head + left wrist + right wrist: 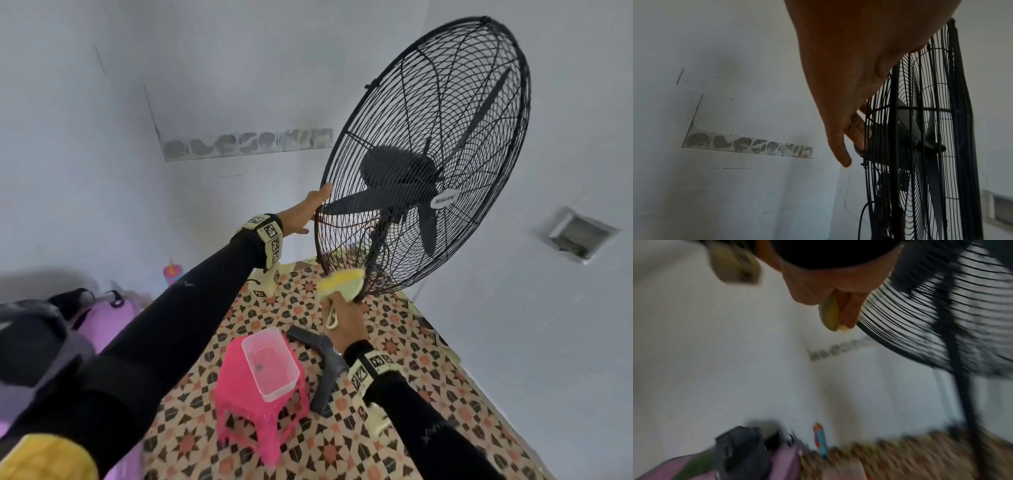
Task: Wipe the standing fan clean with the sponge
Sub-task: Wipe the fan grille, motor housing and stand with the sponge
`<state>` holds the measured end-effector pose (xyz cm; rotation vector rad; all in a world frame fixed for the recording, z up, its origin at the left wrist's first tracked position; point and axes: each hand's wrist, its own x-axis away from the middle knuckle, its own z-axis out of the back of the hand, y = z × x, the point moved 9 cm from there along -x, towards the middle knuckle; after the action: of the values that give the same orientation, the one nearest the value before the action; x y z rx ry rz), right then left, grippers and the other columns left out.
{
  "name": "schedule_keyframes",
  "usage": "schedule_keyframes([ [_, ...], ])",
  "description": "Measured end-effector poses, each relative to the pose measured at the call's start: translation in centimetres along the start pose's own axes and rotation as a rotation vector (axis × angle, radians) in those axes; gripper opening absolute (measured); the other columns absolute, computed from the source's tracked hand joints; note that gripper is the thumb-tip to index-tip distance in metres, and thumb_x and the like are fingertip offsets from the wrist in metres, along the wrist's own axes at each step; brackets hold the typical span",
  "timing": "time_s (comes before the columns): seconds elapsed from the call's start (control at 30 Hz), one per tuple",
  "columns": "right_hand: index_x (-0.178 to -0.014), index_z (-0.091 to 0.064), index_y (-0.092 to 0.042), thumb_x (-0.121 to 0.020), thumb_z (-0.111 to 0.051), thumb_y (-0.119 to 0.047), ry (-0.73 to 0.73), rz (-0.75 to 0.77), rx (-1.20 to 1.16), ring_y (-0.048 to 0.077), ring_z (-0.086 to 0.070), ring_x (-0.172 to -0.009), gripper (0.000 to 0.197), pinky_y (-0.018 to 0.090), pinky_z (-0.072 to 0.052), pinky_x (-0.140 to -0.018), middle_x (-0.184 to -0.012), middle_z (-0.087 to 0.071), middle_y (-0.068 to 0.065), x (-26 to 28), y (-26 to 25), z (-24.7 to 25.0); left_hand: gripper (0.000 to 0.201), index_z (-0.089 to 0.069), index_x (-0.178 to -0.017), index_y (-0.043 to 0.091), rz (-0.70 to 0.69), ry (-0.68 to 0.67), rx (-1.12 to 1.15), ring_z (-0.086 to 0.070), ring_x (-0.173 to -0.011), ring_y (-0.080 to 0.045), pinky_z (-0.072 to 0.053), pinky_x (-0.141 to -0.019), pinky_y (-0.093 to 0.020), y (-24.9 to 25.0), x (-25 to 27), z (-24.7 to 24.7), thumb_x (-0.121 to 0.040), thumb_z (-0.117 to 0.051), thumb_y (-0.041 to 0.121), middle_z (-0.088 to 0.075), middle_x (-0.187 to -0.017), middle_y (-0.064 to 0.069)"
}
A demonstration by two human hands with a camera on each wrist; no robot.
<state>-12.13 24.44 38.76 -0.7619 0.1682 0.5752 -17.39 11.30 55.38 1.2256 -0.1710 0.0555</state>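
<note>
The black standing fan (pixel 445 199) stands tilted against the pale wall, its wire cage facing me. My left hand (pixel 313 209) holds the cage's left rim. In the left wrist view its fingers (pixel 857 129) bend onto the wires of the fan's cage (pixel 920 146) while one digit sticks out free. My right hand (pixel 342 308) grips a yellow sponge (pixel 342 282) and presses it against the cage's bottom edge. The blurred right wrist view shows the sponge (pixel 829 314) pinched beside the cage (pixel 931 321).
A pink plastic stool (pixel 253 394) carries a clear container (pixel 270 363) just below my right hand. The fan's grey base (pixel 325 370) sits on the patterned floor. Purple and dark bags (pixel 106 318) lie at the left, a colourful bottle (pixel 173 272) by the wall.
</note>
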Motion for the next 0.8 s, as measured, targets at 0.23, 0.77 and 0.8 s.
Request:
schedule_keyframes([
  [0.23,-0.099,-0.056,-0.014,-0.105,-0.050,-0.021,0.019,0.146,-0.047,0.002,-0.052,-0.048,0.011,0.014,-0.041,-0.043,-0.069,-0.060,-0.009,-4.0,-3.9,2.7,0.102,-0.016,-0.166,0.027,0.032,0.067,0.043,-0.026,-0.154,-0.020,-0.023,-0.123,-0.053,-1.0,-0.4,-0.7,-0.085,-0.010,0.089,-0.025,-0.169,0.001],
  [0.77,-0.094,-0.049,-0.020,-0.090,-0.056,-0.001,-0.362,0.173,-0.008,0.003,-0.049,-0.056,0.021,0.018,-0.032,-0.052,-0.073,-0.057,-0.008,-1.4,1.2,1.8,0.102,-0.048,-0.152,0.030,0.090,0.328,0.183,-0.051,-0.135,-0.015,-0.032,-0.122,-0.054,-2.7,-1.5,-0.7,-0.080,-0.020,0.097,-0.054,-0.151,0.001],
  [0.8,-0.092,-0.049,-0.020,-0.088,-0.057,0.002,-0.381,0.152,-0.031,0.003,-0.048,-0.057,0.023,0.017,-0.032,-0.053,-0.073,-0.058,-0.008,-0.6,1.6,2.0,0.095,-0.048,-0.152,0.031,0.097,0.341,0.189,-0.051,-0.135,-0.015,-0.032,-0.122,-0.054,-2.5,-1.3,-0.9,-0.086,-0.017,0.092,-0.054,-0.151,0.002],
])
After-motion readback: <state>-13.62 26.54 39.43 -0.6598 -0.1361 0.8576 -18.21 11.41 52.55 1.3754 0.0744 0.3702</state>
